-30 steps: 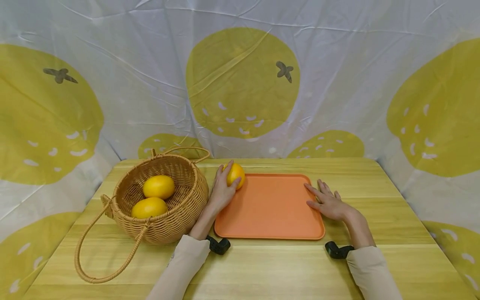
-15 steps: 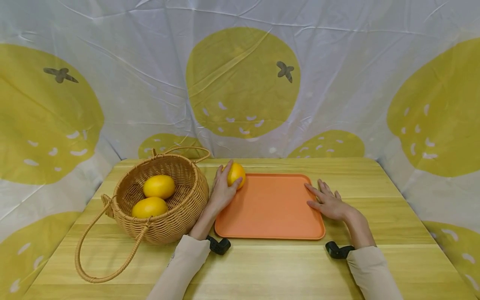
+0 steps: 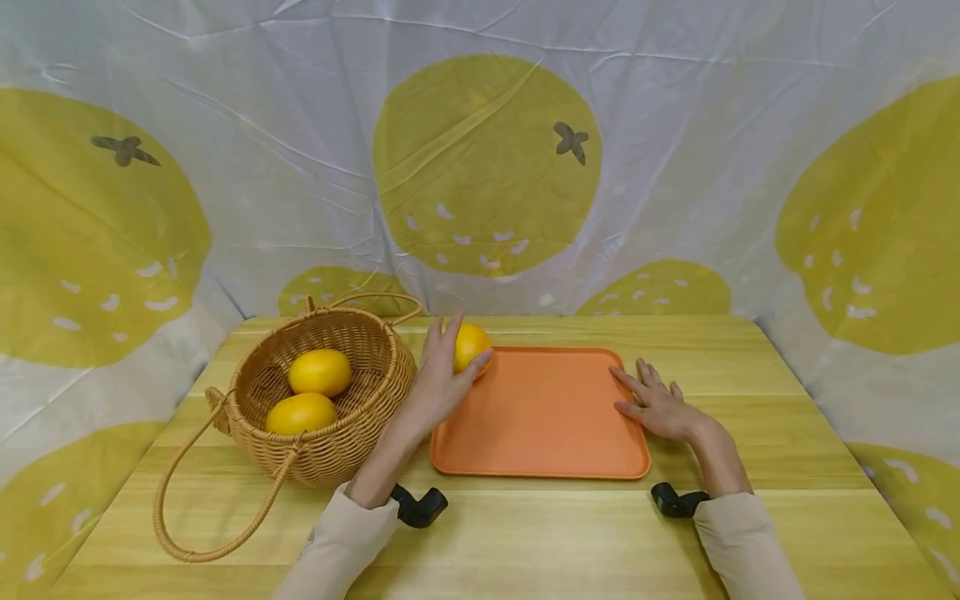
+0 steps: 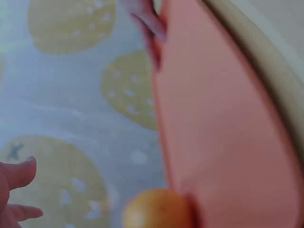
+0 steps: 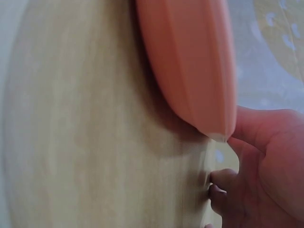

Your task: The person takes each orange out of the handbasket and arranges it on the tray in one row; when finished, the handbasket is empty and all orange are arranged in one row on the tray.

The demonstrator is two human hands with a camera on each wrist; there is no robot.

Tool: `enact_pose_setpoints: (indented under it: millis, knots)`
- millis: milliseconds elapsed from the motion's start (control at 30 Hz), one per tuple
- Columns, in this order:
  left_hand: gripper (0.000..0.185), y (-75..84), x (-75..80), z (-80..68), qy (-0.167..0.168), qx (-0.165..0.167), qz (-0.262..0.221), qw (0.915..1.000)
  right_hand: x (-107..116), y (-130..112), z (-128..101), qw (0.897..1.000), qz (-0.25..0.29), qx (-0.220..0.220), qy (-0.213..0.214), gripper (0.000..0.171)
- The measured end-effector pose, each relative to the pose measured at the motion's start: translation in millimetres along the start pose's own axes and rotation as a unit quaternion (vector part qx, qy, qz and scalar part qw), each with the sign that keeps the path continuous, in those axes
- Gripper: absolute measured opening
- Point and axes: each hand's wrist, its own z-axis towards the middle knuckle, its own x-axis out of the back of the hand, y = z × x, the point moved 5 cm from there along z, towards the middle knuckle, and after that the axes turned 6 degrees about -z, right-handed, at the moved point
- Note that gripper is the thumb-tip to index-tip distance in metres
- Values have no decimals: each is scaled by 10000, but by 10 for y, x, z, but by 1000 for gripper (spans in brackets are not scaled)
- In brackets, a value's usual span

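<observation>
My left hand (image 3: pixel 437 385), fingers straight, is beside the yellow fruit (image 3: pixel 474 347) at the far-left corner of the tray (image 3: pixel 555 417), perhaps guarding against rolling; my right hand (image 3: pixel 663 412), fingers extended, touches the right edge, likely steadying it.

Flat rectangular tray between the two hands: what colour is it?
The flat rectangular tray is plain salmon-orange; the head view shows it best.

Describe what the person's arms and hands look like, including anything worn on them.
The left hand and right hand are bare, no rings visible. The left sleeve and right sleeve are beige, ending short of the wrists. The left wrist device and right wrist device are black and bent in shape.
</observation>
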Motion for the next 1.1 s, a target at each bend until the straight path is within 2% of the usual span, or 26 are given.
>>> enact_pose_setpoints:
  millis: [133, 267, 400, 533, 667, 833, 967, 1100]
  knots:
    - [77, 321, 286, -158, -352, -325, 209, 9986, 9, -9, -9, 10000, 23, -7, 3, 70]
    - [74, 544, 654, -252, -447, -628, 648, 9949, 14, -10, -19, 10000, -9, -13, 1, 70]
    - [71, 635, 1022, -246, -568, -520, 847, 9934, 19, 9, -31, 10000, -19, -23, 14, 70]
    - [69, 623, 1381, -119, -628, -268, 843, 9941, 10, 10, -21, 10000, 21, 5, -4, 70]
    - [60, 454, 1696, 107, -866, -40, 755, 9934, 3, 11, -9, 10000, 52, 9, 2, 70]
    - [40, 65, 1962, 355, -1694, -24, 772, 9825, -4, 16, -1, 10000, 71, 10, 4, 70]
    - [34, -280, 2010, 460, -2586, 173, 444, 9648, -7, 24, 4, 10000, 84, -9, 5, 70]
    - [32, -594, 1969, 497, -3201, 548, 286, 9454, -6, 22, 5, 10000, 93, -10, 5, 71]
